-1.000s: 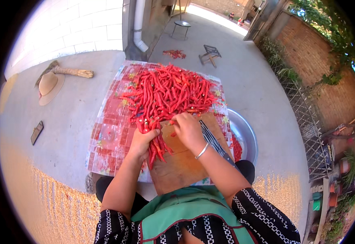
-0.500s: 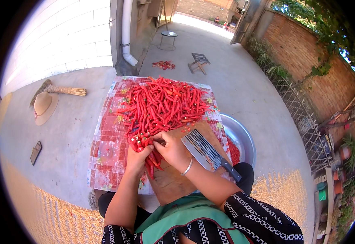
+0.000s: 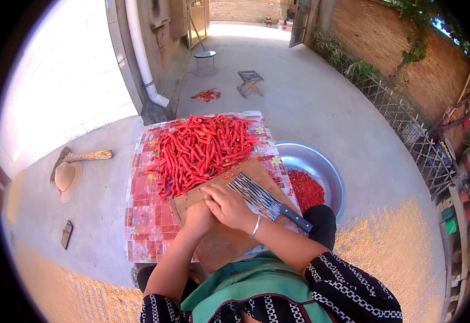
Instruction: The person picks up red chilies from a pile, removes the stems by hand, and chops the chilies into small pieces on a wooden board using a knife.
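My left hand point(image 3: 200, 217) is closed above the wooden cutting board point(image 3: 227, 237), its back turned up. Over its knuckles lies my right hand point(image 3: 228, 208), fingers pressed together. Whatever the hands hold is hidden beneath them; no chili shows between the fingers. A large heap of red chili peppers point(image 3: 205, 148) covers the far part of the table, reaching the board's far edge. To the right of my right hand, a cleaver point(image 3: 259, 194) rests flat on the board, its dark handle pointing toward my right knee. Its blade is speckled with wet streaks.
The board lies on a red-and-white patterned tablecloth point(image 3: 143, 231). Right of the table stands a metal basin point(image 3: 329, 161) with chopped red chili point(image 3: 306, 189). Farther off are a folding stool point(image 3: 251, 83) and a round stand point(image 3: 205, 54). A hat point(image 3: 69, 180), broom point(image 3: 92, 155) and phone point(image 3: 67, 234) lie left.
The chilies bunched in my left hand are now out of sight. Both hands have drawn nearer to me over the board, and the left has turned its back up. The view has shifted.
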Available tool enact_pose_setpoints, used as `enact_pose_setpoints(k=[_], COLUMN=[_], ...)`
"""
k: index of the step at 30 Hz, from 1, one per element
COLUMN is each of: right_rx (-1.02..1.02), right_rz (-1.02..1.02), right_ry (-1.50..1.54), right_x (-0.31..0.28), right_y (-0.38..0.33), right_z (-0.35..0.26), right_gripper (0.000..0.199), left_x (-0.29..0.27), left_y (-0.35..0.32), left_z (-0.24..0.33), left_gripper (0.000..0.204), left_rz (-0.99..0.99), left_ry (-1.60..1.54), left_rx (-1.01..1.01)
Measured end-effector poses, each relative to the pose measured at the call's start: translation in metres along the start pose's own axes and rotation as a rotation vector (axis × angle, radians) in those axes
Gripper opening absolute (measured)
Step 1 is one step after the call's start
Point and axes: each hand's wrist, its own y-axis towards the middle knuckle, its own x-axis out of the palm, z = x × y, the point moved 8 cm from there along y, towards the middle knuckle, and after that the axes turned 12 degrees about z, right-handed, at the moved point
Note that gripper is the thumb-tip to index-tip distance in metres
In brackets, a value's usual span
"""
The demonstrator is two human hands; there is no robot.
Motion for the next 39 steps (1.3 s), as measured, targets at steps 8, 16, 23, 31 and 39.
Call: enact_pose_setpoints(k=[8,16,23,31,39], right_rx=[0.306,0.172,0.236,0.201,0.084], right_rz=[0.020,0.003,0.026,0.005,0.035], right_ry=[0.085,0.063,0.052,-0.049,-0.111], right_x=[-0.003,0.006,0.008,0.014,-0.048], right_y=[-0.044,-0.049,-0.055,-0.049,-0.030], right_z=[0.073,0.065,0.080,0.077,0.061], right_gripper=[0.042,0.049,0.038,0.009,0.028], left_x=[0.059,0.049,0.047,0.005,0.018], left_y=[0.011,0.011,0.008,-0.004,-0.006], left_z=[0.024,0.028,0.012,0.016,0.020], left_gripper=[0.048,0.050,0.060,0.062,0.029], left_rz=[-0.004,-0.027,0.054,0.264,0.105], left_ry=[0.055,0.084,-0.038,-0.458,-0.465], left_rx=[0.108,0.229,-0.100,0.184,0.186])
